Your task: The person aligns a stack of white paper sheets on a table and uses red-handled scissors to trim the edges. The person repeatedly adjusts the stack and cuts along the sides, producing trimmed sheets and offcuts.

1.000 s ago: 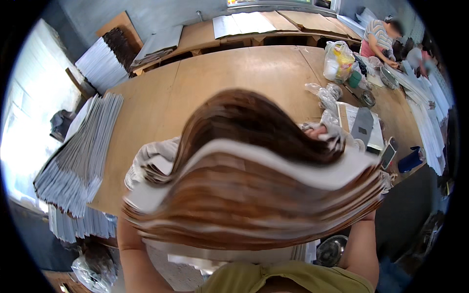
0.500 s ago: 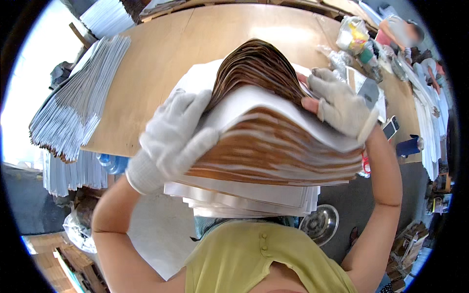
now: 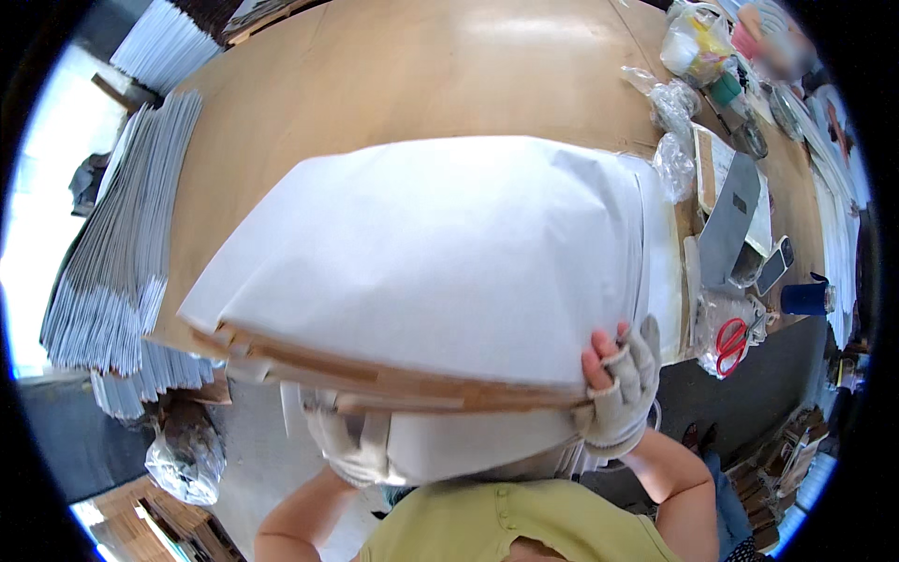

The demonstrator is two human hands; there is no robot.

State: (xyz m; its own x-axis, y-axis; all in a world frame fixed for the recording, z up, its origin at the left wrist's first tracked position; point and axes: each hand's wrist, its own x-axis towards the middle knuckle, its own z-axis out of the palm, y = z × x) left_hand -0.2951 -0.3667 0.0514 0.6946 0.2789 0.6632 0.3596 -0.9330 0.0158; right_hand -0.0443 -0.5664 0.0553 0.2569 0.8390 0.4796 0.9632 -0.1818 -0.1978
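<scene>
A thick stack of large paper sheets [image 3: 431, 244], white on top with brown layers along its near edge, lies in front of me across the table's near side. My right hand [image 3: 623, 389], in a pale glove with bare fingertips, grips the near right corner, its fingertips on the white top. At the near edge, left of the middle, my left hand [image 3: 351, 440] in a similar glove holds the stack from below; its fingertips are hidden and slightly blurred. More white sheets [image 3: 478, 440] show beneath the stack, close to my body.
The wooden table [image 3: 375, 84] extends beyond the stack. Folded paper piles [image 3: 122, 253] stand at the left. Red scissors [image 3: 730, 345], a phone [image 3: 775, 266], a dark blue bottle [image 3: 805, 299] and plastic bags [image 3: 693, 45] lie at the right. Another person [image 3: 773, 47] is at the far right.
The sheets were bent up with brown layers exposed; now they lie flatter, white side up. Both hands have come nearer to me, the left from the top to below the near edge.
</scene>
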